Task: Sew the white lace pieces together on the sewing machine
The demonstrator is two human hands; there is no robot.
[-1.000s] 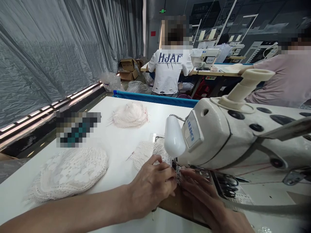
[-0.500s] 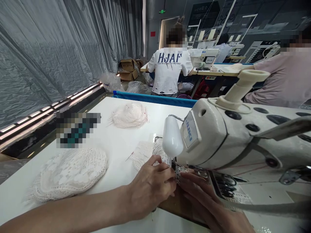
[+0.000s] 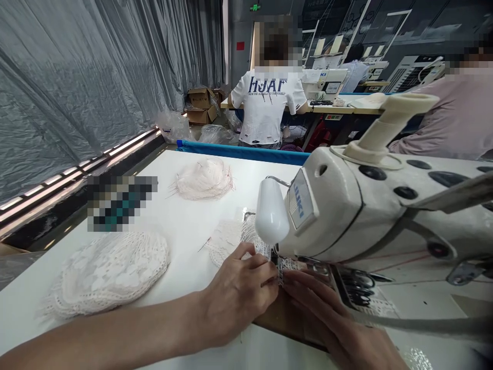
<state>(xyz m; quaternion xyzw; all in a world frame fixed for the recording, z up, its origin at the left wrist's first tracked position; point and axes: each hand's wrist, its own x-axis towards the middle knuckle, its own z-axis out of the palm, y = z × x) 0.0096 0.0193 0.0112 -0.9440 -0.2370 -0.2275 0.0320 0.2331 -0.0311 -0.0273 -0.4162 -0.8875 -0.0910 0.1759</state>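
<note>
White lace (image 3: 225, 239) lies under the head of a sewing machine (image 3: 331, 200), by the dark presser foot (image 3: 275, 255). My left hand (image 3: 242, 288) is closed on the lace just left of the foot, fingers curled and fingertips partly hidden. On the other side, my right hand (image 3: 327, 313) rests with its fingers stretched out flat, their tips touching the lace edge near the foot. The machine head covers part of the lace and the needle. A loose dark red thread hangs from the lace's left corner.
A stack of white lace pieces (image 3: 115, 272) lies at the left of the white table (image 3: 185, 234). Farther back is a pinkish lace pile (image 3: 204, 180) with thread ends. A white bulb-shaped part (image 3: 271, 213) hangs beside the machine head. Two people sit beyond.
The view has tilted and shifted slightly. Both hands keep almost the same places at the presser foot, and the lace shows no clear movement.
</note>
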